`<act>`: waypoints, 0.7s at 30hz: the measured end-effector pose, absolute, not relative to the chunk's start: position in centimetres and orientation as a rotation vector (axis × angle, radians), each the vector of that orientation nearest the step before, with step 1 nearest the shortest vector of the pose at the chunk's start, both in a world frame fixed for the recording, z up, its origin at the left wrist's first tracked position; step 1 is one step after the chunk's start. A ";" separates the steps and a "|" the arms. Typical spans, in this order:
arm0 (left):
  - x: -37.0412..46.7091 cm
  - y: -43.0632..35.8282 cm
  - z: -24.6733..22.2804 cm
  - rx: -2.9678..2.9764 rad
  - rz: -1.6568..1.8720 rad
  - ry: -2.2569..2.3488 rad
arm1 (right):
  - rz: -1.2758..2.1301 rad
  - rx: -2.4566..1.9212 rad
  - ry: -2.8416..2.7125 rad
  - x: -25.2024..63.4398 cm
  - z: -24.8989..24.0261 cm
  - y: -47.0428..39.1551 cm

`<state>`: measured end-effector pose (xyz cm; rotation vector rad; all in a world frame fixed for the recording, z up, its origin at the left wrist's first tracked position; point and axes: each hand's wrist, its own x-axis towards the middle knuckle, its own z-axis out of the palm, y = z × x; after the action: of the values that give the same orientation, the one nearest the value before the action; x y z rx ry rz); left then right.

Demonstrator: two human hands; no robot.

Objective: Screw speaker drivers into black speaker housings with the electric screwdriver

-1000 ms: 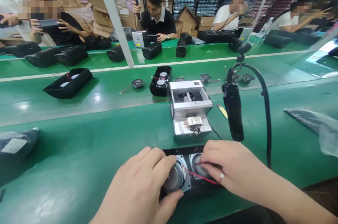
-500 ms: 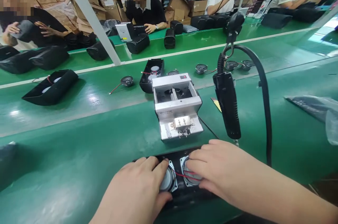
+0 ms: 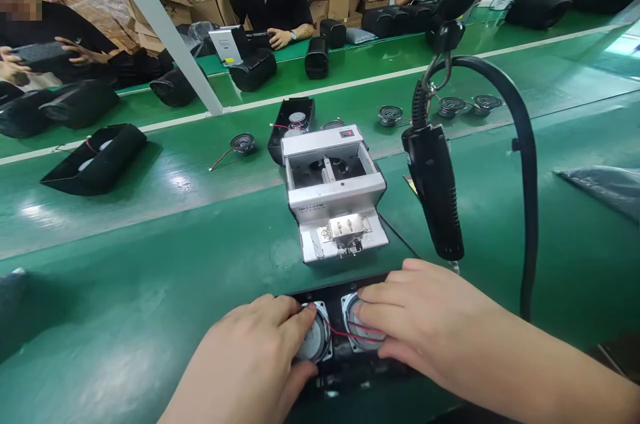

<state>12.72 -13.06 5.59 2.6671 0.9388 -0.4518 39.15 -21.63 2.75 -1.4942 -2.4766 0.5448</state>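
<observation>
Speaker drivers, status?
Left hand on left driver, right hand on right driver. Both in black housing, red wires between them. Silver machine just beyond; hands partly cover drivers.

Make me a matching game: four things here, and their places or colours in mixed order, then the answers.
1. Left hand
2. Right hand
3. Black tool
4. Machine

A. Hanging, tip down
B. On the right speaker
C. Silver, beyond the case
D. On the left speaker

Pairs: 1-D, 2-B, 3-A, 4-C
</observation>
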 end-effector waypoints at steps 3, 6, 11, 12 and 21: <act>12.4 -12.8 5.2 2.686 -0.391 0.909 | 0.584 -1.522 -2.442 39.2 2.7 -21.4; 12.2 -12.7 4.7 2.734 -0.309 0.859 | 0.621 -1.538 -2.414 39.1 2.7 -21.3; 11.9 -12.7 4.3 2.799 -0.204 0.809 | 0.672 -1.561 -2.383 39.0 2.8 -21.3; 11.9 -12.7 4.3 2.810 -0.183 0.804 | 0.686 -1.564 -2.380 39.0 2.8 -21.3; 10.8 -12.8 3.6 2.880 -0.116 0.731 | 0.718 -1.588 -2.375 39.1 3.1 -21.5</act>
<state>10.80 -12.78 3.57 2.8800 0.7306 -0.1163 39.11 -21.45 3.06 -1.5877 -2.3747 0.7182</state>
